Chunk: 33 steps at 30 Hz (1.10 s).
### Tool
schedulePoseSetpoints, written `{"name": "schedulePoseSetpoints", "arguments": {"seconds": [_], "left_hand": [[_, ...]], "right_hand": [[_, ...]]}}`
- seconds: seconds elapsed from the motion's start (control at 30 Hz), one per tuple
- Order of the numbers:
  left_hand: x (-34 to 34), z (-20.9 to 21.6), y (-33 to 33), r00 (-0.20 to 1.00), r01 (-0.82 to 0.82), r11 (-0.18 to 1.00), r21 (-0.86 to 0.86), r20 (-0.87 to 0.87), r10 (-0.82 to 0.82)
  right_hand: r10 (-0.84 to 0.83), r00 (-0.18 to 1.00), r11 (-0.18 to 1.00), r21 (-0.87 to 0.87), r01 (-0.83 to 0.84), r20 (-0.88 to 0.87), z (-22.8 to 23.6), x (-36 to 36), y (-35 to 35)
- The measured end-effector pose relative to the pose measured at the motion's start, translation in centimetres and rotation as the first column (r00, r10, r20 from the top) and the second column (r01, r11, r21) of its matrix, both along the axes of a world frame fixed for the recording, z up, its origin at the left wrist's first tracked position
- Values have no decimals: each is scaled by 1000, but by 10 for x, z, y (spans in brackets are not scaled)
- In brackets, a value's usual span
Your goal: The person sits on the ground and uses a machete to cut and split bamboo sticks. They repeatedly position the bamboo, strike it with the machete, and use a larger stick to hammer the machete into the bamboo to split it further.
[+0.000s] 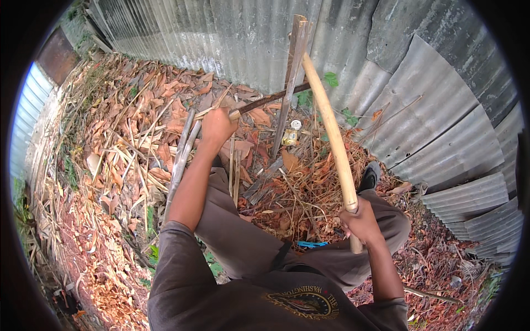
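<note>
risk: pole [331, 129] in my right hand [361, 220] could slide off the stake [290, 83] and strike the metal fence [441, 110]; the blade [270, 99] in my left hand [216, 126] could glance toward my shoe [369, 177] if leaves shift. pose: right hand closed round the pole's lower end, arm bent; left hand closed on the blade's handle, arm stretched forward. pole leans against the stake by the fence.

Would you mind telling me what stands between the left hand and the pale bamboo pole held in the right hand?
In the head view, a thin grey wooden stake stands upright between the left hand and the bamboo pole; the dark stick gripped by that hand reaches across it.
</note>
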State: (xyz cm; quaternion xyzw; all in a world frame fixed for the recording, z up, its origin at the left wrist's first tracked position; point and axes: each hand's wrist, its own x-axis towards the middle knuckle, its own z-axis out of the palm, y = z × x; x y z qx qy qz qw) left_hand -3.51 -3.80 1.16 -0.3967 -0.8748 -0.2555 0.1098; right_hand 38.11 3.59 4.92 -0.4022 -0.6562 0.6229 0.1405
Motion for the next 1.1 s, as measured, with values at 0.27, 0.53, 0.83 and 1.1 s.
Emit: {"name": "schedulePoseSetpoints", "arguments": {"seconds": [0.27,0.53,0.83,1.1], "left_hand": [[6,-16,-8,1000,9,1000,-21,-14,-9],[9,-13,-4,999,17,997,-73,-30,-19],[7,-11,-13,999,-4,998,-64,-37,2],[14,-7,-11,998,5,996,-90,-57,-11]], "right_hand": [[-88,637,701,406,586,-766,165,29,12],[-59,982,997,-29,65,178,-89,4,7],[-104,727,787,391,478,-679,159,35,12],[-148,977,957,226,180,-155,-48,-19,28]]}}
